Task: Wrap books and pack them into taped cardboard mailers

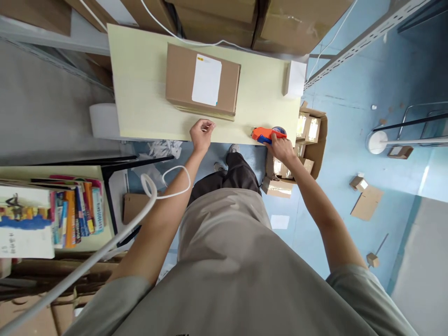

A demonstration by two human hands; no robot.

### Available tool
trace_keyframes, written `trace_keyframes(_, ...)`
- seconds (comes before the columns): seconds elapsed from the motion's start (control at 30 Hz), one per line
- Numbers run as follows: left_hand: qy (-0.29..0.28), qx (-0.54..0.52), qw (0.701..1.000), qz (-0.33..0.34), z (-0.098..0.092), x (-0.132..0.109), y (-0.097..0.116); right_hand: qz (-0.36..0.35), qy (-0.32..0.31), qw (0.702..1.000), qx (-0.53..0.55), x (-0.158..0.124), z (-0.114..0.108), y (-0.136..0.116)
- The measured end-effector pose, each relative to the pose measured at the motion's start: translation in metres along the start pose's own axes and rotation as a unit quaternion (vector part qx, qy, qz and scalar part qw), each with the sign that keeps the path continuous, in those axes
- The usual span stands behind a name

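Note:
A brown cardboard box (182,77) with a white label (207,80) on its top lies on the pale yellow table (140,102). Just in front of the box's near side is my left hand (202,135), its fingers curled and pinched together. Whatever may be between those fingertips is too small to make out. At the table's front edge, my right hand (282,148) grips an orange and blue tape dispenser (265,135), with its tape roll at the right end. The dispenser is apart from the box.
A small white box (296,79) stands at the table's right end. Beside the table, an open carton (320,144) holds several small boxes. Large cartons (290,25) line the back. Books (72,214) are stacked at left, and a white curved pole (105,249) crosses near my left arm.

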State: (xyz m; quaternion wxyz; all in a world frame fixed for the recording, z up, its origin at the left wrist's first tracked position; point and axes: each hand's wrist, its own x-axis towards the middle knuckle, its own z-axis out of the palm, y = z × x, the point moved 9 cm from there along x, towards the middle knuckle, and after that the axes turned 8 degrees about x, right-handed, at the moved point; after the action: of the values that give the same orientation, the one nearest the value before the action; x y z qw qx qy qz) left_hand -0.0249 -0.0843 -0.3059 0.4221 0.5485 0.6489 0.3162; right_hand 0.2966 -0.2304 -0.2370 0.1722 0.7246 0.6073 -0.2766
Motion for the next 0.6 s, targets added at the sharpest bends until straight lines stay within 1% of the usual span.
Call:
trace_keyframes(0.1,0.029,-0.014,0.999,-0.016,0.008,0.011,-0.007,0.019,0.009,1.0,0.007,0.013,0.002,-0.001)
trace_keyframes(0.23,0.063,-0.021,0.997,-0.03,0.018,0.02,-0.014,0.042,0.017,0.999,0.014,0.025,0.004,-0.002)
trace_keyframes(0.37,0.11,-0.029,0.993,-0.037,0.025,0.022,-0.017,0.05,0.031,0.998,0.015,0.031,0.003,-0.006)
trace_keyframes(0.47,0.144,-0.038,0.987,-0.066,0.028,0.021,-0.02,0.056,0.044,0.997,0.019,0.031,0.002,-0.009)
trace_keyframes(0.53,0.144,-0.043,0.985,-0.086,0.029,0.019,-0.021,0.056,0.049,0.997,0.019,0.027,0.001,-0.011)
trace_keyframes(0.6,0.129,-0.044,0.986,-0.094,0.028,0.018,-0.021,0.054,0.051,0.997,0.015,0.023,0.001,-0.012)
